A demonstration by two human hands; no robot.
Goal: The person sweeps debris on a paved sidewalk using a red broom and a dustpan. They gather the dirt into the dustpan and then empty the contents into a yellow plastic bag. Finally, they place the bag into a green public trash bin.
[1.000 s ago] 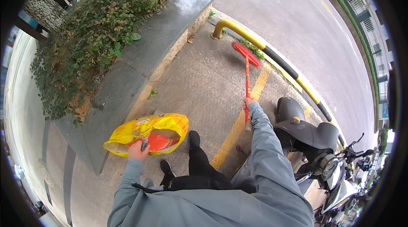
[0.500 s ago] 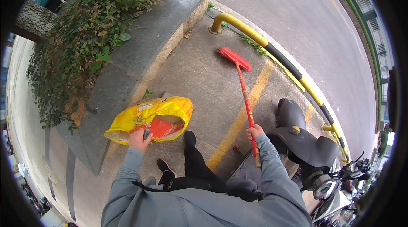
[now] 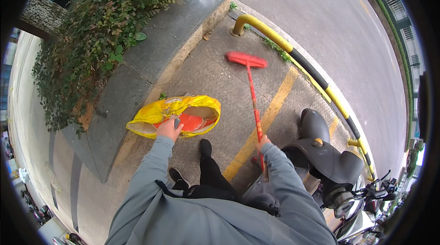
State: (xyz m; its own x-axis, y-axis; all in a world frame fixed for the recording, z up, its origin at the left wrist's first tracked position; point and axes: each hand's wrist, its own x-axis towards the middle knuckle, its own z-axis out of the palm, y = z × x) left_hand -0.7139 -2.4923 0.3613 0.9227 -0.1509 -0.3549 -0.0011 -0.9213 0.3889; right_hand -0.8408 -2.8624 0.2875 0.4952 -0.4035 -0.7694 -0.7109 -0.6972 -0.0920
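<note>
My left hand [image 3: 169,129] is closed around a dark-ended handle [image 3: 177,122] above a wide yellow bag [image 3: 201,101]. Inside the bag's open mouth shows a flat red surface [image 3: 195,122], which looks like a dustpan; where the handle joins it is hidden. In my right hand [image 3: 263,143] is the red stick of a broom [image 3: 253,93], gripped near its upper end. The broom's red head [image 3: 246,59] reaches away from me to the pavement, its bristles blurred.
A stone ledge [image 3: 137,68] with a leafy shrub [image 3: 105,20] runs along the left. A yellow-and-black rail [image 3: 321,77] curves along the right, by the road. Parked close on my right is a grey scooter [image 3: 325,155]. A yellow line [image 3: 270,112] crosses the pavement.
The broom head has swung left and turned more crosswise, with my right hand shifting left. My left hand and the yellow bag have moved right and farther out.
</note>
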